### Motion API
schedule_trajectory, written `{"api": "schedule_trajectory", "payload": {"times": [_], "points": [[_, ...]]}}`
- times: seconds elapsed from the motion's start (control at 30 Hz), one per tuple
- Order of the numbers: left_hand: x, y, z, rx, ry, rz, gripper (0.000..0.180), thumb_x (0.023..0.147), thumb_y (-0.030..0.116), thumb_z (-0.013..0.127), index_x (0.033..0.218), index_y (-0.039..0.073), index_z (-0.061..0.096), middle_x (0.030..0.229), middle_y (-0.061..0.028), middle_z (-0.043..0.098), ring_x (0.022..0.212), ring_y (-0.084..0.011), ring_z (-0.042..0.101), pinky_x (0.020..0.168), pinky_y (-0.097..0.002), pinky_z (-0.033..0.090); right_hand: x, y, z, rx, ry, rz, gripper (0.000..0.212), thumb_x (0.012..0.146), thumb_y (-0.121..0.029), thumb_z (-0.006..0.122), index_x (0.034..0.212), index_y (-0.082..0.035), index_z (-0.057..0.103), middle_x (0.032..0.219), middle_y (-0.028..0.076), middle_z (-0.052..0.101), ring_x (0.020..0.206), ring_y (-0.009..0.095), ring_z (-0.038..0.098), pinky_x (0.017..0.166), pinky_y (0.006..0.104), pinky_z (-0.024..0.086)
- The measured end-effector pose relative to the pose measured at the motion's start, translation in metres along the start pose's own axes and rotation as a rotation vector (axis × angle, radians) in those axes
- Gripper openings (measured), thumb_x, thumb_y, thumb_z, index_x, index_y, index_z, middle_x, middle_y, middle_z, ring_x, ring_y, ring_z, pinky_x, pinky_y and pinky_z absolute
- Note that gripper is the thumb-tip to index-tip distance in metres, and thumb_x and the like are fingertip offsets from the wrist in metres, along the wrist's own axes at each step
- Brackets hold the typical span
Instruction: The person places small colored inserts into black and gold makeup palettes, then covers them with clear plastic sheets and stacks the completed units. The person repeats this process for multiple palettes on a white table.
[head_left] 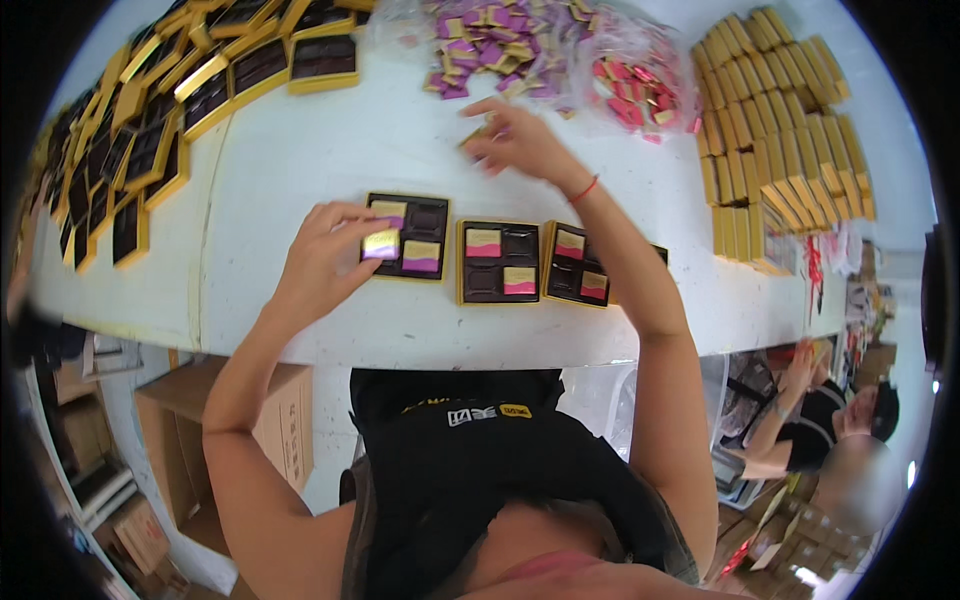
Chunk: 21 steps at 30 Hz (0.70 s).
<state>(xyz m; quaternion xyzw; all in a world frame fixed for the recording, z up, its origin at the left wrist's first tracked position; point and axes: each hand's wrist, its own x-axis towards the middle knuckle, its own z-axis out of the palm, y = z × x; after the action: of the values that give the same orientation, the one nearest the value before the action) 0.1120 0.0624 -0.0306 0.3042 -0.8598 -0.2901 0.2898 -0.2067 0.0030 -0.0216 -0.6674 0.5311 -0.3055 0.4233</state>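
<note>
1. The left hand [325, 250] comes in from the left side of the left box [428, 216] and is the nearer of the two hands to it. Thumb and fingertips pinch a purple-and-gold packet [380, 244] at the box's lower-left compartment, its longer side running roughly left to right.
2. From that packet, the dark upper-right compartment lies diagonally, to the right and farther from the person. Two more packets sit in the same box, at upper left and lower right.
3. The right hand [525, 150] hangs past the boxes, between them and the purple heap [490, 45]. The left box lies toward the person and to the left of it. Its fingers are half curled, the index finger reaching out; gold shows among them, but blur keeps me from telling whether they grip anything.
4. The middle box [520, 240] stands just beside the left one, and the slanted right box [564, 281] is partly covered by the right forearm. Both carry pink-and-gold packets at upper left and lower right.
5. All this rests on a white table [280, 160]. A bag of red packets [632, 95] lies at the far side, lidless boxes [205, 100] crowd the left and stacked gold boxes [790, 120] the right.
6. Below the table's left part stands a carton [290, 420]; a co-worker [805, 430] is at the lower right.
</note>
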Motion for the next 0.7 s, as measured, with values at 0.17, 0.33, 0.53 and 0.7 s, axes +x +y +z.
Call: {"api": "schedule_trajectory", "payload": {"times": [0.17, 0.33, 0.53, 0.7], "points": [[-0.003, 0.009, -0.007, 0.006, -0.031, -0.089, 0.044, 0.076, 0.004, 0.077, 0.118, 0.009, 0.068, 0.112, -0.0086, 0.060, 0.106, -0.0270, 0.054, 0.094, -0.0366, 0.045, -0.037, -0.039, 0.048, -0.091, 0.007, -0.214, 0.015, 0.088, -0.010, 0.066, 0.101, -0.002, 0.067, 0.080, 0.006, 0.069, 0.068, 0.012, 0.060, 0.065, 0.0279, 0.050], [0.004, 0.025, -0.017, -0.047, -0.006, -0.058, 0.043, 0.076, 0.006, 0.077, 0.117, 0.009, 0.068, 0.109, -0.0089, 0.060, 0.103, -0.0276, 0.055, 0.090, -0.0354, 0.046, -0.069, -0.068, 0.043, 0.048, 0.048, -0.042, 0.017, 0.089, -0.006, 0.066, 0.105, -0.002, 0.063, 0.082, 0.004, 0.066, 0.072, 0.009, 0.058, 0.067, 0.0252, 0.048], [0.004, 0.042, -0.013, -0.098, -0.025, -0.035, 0.044, 0.072, 0.005, 0.080, 0.115, 0.008, 0.068, 0.105, -0.0088, 0.062, 0.098, -0.0258, 0.056, 0.088, -0.0346, 0.045, -0.112, -0.066, 0.007, 0.204, 0.098, -0.008, 0.028, 0.091, -0.001, 0.060, 0.119, -0.004, 0.063, 0.088, 0.003, 0.064, 0.074, 0.007, 0.060, 0.064, 0.0236, 0.048], [0.058, 0.059, 0.020, -0.053, -0.149, 0.121, 0.040, 0.073, 0.008, 0.079, 0.111, 0.008, 0.068, 0.100, -0.0084, 0.060, 0.094, -0.0271, 0.055, 0.084, -0.0368, 0.045, -0.159, -0.062, 0.014, -0.072, 0.153, 0.057, 0.024, 0.089, 0.005, 0.062, 0.112, -0.002, 0.067, 0.096, 0.004, 0.062, 0.078, 0.008, 0.058, 0.068, 0.0233, 0.047]]}}
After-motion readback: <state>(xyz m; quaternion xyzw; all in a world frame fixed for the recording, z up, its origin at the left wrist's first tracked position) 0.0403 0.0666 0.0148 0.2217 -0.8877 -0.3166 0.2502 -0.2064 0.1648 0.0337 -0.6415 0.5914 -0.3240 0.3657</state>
